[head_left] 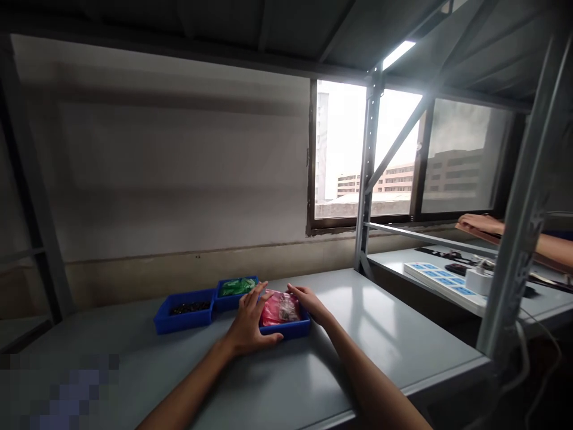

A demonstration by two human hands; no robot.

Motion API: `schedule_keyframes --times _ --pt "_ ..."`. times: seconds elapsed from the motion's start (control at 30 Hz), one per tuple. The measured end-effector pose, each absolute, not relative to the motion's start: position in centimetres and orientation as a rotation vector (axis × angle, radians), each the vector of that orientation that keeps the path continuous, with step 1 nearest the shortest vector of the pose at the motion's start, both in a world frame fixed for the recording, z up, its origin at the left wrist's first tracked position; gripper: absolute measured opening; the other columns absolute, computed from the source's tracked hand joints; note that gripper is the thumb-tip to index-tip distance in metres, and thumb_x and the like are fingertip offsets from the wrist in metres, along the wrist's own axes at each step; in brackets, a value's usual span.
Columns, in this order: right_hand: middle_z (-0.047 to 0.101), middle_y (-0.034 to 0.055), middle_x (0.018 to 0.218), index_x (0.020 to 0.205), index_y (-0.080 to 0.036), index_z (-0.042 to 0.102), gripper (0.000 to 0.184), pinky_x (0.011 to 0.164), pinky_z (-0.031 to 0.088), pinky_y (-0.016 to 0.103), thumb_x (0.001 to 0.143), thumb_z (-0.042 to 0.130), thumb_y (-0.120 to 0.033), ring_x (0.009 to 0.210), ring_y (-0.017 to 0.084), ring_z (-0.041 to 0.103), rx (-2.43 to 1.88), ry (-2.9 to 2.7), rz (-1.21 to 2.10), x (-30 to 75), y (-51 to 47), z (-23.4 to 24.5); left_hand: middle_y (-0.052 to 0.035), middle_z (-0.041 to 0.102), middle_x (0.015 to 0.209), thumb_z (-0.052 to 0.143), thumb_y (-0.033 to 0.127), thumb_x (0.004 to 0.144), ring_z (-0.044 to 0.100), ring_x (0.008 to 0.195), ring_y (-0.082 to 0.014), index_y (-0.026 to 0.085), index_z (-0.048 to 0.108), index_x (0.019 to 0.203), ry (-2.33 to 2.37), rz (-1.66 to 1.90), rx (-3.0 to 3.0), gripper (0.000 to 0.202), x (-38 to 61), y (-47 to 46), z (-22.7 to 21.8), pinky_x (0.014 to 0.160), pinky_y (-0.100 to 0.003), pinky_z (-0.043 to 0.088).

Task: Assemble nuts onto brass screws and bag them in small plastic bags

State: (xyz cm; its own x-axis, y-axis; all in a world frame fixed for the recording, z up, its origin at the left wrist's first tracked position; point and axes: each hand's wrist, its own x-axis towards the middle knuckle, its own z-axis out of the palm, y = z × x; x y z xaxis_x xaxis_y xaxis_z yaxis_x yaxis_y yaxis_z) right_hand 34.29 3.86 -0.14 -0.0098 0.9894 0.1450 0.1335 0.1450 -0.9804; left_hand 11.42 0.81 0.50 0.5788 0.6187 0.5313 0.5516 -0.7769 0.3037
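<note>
Left hand (pixel 250 325) spread flat on blue tray (pixel 290 330) rim; right hand (pixel 310 301) open, touching pink bag (pixel 278 309); print unreadable.

Dim indoor scene. Daylight glares through the window (pixel 349 155) and sheens the table (pixel 358 322). Edges bend; lower left corner is pixelated.

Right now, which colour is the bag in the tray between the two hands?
Pinkish red, the bag in the blue tray; the head view shows it best.

Left hand (pixel 249 325) and right hand (pixel 308 301) reach forward, fingers (pixel 258 294) outstretched.
</note>
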Motion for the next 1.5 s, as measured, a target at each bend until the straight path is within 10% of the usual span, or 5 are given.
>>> schedule_keyframes --times 0.23,0.57,0.93,1.5 --pt "0.068 0.0066 0.084 0.093 -0.014 0.072 0.057 0.07 0.046 0.028 0.077 0.062 -0.068 0.078 0.02 0.061 -1.144 -1.453 1.099 32.8 3.0 0.0 -0.0122 0.045 0.144 0.079 0.046 0.062 0.041 0.132 -0.034 0.025 0.048 0.136 0.997 0.645 2.582 0.082 8.8 0.3 2.0 0.111 -0.05 0.032" --pt "0.065 0.0073 0.111 0.127 -0.026 0.055 0.06 0.071 0.046 0.026 0.083 0.057 -0.066 0.096 0.02 0.061 -0.915 -1.321 1.257 32.2 2.4 0.8 -0.0139 0.047 0.139 0.073 0.043 0.075 0.042 0.13 -0.0317 0.02 0.041 0.138 0.999 1.168 2.203 0.074 8.3 -0.2 -0.6 0.112 -0.049 0.031" --pt "0.056 0.0079 0.133 0.155 -0.036 0.001 0.124 0.098 0.045 0.041 0.063 0.084 -0.028 0.115 0.025 0.057 -0.692 -1.415 1.279 27.6 0.1 0.4 -0.0181 0.039 0.146 0.08 0.038 0.071 0.045 0.133 -0.0313 0.025 0.016 0.145 0.637 1.184 1.869 0.098 8.9 1.1 -2.4 0.111 -0.051 0.035" --pt "0.058 0.0052 0.132 0.149 -0.031 0.038 0.088 0.102 0.041 0.043 0.071 0.078 -0.038 0.115 0.027 0.055 -0.787 -1.706 0.869 28.1 0.1 1.4 -0.0197 0.04 0.145 0.086 0.035 0.062 0.06 0.114 -0.0336 0.03 0.01 0.143 0.656 1.109 1.586 0.112 8.2 0.2 -0.6 0.087 -0.054 0.055"
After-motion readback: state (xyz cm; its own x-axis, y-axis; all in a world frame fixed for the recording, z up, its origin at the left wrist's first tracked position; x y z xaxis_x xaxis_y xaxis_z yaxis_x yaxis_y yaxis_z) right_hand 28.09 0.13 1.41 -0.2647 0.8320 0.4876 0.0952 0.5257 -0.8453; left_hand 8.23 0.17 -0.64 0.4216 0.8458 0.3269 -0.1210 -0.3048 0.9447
